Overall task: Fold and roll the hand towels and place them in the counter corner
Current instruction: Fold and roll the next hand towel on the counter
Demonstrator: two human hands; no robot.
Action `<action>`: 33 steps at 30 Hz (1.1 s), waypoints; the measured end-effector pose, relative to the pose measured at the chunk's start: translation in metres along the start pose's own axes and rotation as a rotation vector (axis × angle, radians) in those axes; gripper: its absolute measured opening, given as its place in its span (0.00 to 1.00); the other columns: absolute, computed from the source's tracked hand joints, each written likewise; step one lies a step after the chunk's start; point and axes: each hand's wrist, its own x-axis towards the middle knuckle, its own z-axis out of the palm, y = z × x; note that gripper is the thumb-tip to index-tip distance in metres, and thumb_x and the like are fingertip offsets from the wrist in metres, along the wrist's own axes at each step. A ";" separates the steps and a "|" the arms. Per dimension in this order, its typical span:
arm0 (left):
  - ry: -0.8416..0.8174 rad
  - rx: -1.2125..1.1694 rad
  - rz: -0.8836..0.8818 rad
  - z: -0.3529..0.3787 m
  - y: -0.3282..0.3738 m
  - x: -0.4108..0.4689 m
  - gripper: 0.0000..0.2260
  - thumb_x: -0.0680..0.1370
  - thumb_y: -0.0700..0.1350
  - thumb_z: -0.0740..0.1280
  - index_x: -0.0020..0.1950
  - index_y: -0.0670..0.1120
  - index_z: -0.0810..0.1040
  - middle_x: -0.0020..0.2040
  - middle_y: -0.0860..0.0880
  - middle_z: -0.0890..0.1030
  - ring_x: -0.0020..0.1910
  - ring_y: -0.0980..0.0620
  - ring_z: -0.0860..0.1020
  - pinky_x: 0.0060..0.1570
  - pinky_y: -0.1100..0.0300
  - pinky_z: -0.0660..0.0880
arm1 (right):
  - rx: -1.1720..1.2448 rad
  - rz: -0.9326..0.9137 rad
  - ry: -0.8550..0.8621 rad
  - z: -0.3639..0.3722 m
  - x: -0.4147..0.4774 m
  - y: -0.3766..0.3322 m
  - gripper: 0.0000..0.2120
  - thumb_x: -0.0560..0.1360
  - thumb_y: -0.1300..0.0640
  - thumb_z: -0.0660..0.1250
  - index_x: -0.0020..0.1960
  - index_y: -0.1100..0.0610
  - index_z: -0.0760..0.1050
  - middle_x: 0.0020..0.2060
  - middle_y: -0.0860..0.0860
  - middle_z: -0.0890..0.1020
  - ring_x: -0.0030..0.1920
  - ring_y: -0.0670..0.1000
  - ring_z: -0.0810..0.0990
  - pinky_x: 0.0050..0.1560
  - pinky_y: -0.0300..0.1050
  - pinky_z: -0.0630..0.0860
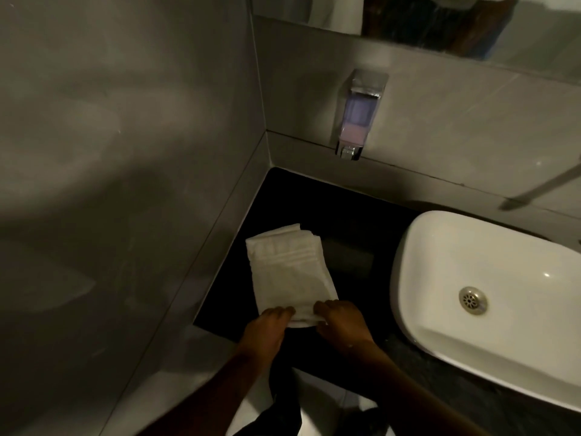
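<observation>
A white hand towel lies folded into a long strip on the black counter, running from the front edge toward the back corner. My left hand and my right hand both grip the towel's near end, fingers curled over its edge. The near end looks slightly turned up under my fingers. The counter corner lies beyond the towel's far end, where the two grey walls meet.
A white basin with a metal drain sits on the counter to the right. A soap dispenser hangs on the back wall above the corner. The grey left wall runs close beside the towel.
</observation>
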 end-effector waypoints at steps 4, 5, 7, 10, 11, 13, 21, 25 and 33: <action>0.033 -0.090 -0.156 -0.014 0.012 -0.001 0.16 0.79 0.41 0.61 0.67 0.50 0.73 0.58 0.45 0.81 0.55 0.41 0.80 0.51 0.48 0.78 | 0.365 0.136 -0.031 -0.014 -0.004 0.000 0.13 0.74 0.45 0.70 0.54 0.40 0.69 0.52 0.47 0.81 0.49 0.50 0.80 0.50 0.45 0.78; 0.073 -0.160 -0.224 -0.015 0.013 -0.004 0.14 0.79 0.41 0.60 0.64 0.50 0.74 0.55 0.44 0.82 0.53 0.40 0.81 0.50 0.48 0.78 | 0.424 0.141 -0.007 -0.015 -0.006 0.001 0.14 0.73 0.44 0.71 0.53 0.38 0.68 0.50 0.45 0.81 0.47 0.47 0.80 0.48 0.45 0.79; 0.148 -0.340 -0.355 -0.014 0.009 -0.007 0.13 0.77 0.39 0.61 0.59 0.50 0.75 0.50 0.44 0.83 0.49 0.40 0.82 0.48 0.49 0.79 | 0.438 0.102 0.019 -0.016 -0.010 0.002 0.20 0.69 0.39 0.73 0.56 0.36 0.66 0.51 0.41 0.79 0.47 0.43 0.79 0.48 0.44 0.80; 0.121 -0.452 -0.426 -0.015 0.004 -0.010 0.12 0.76 0.39 0.59 0.54 0.52 0.76 0.48 0.44 0.82 0.49 0.40 0.82 0.50 0.49 0.80 | 0.307 0.048 -0.076 -0.015 -0.012 0.001 0.23 0.71 0.39 0.71 0.60 0.35 0.64 0.57 0.44 0.79 0.53 0.50 0.80 0.52 0.49 0.80; 0.113 -0.424 -0.422 -0.015 0.004 -0.010 0.12 0.76 0.41 0.58 0.55 0.53 0.76 0.49 0.44 0.83 0.50 0.39 0.82 0.51 0.48 0.80 | 0.299 0.057 -0.090 -0.013 -0.012 0.002 0.19 0.73 0.39 0.69 0.59 0.36 0.65 0.58 0.46 0.80 0.53 0.52 0.81 0.52 0.49 0.80; 0.119 -0.352 -0.384 -0.016 0.006 -0.012 0.14 0.76 0.45 0.58 0.58 0.55 0.75 0.53 0.45 0.84 0.52 0.39 0.82 0.54 0.47 0.80 | 0.316 0.117 -0.087 -0.011 -0.010 0.005 0.13 0.75 0.38 0.66 0.57 0.37 0.69 0.58 0.49 0.81 0.54 0.53 0.81 0.53 0.50 0.80; 0.205 0.137 -0.070 0.006 0.001 -0.023 0.18 0.68 0.43 0.70 0.57 0.56 0.78 0.55 0.51 0.81 0.52 0.46 0.80 0.54 0.49 0.73 | 0.224 0.158 0.084 -0.008 0.013 -0.011 0.10 0.76 0.48 0.70 0.56 0.46 0.79 0.62 0.48 0.73 0.61 0.54 0.72 0.61 0.50 0.74; 0.127 0.180 0.040 0.012 0.001 -0.028 0.16 0.73 0.54 0.68 0.60 0.55 0.77 0.55 0.53 0.81 0.53 0.49 0.79 0.58 0.52 0.73 | -0.100 0.003 0.195 0.006 0.008 -0.018 0.09 0.70 0.55 0.72 0.50 0.52 0.78 0.52 0.51 0.75 0.54 0.57 0.73 0.51 0.52 0.72; 0.148 -0.209 -0.076 -0.005 -0.006 -0.009 0.15 0.75 0.45 0.62 0.60 0.53 0.80 0.56 0.53 0.84 0.54 0.48 0.82 0.57 0.55 0.79 | 0.053 -0.103 0.147 0.024 -0.011 -0.007 0.20 0.70 0.52 0.69 0.62 0.49 0.73 0.60 0.49 0.78 0.57 0.55 0.78 0.50 0.50 0.78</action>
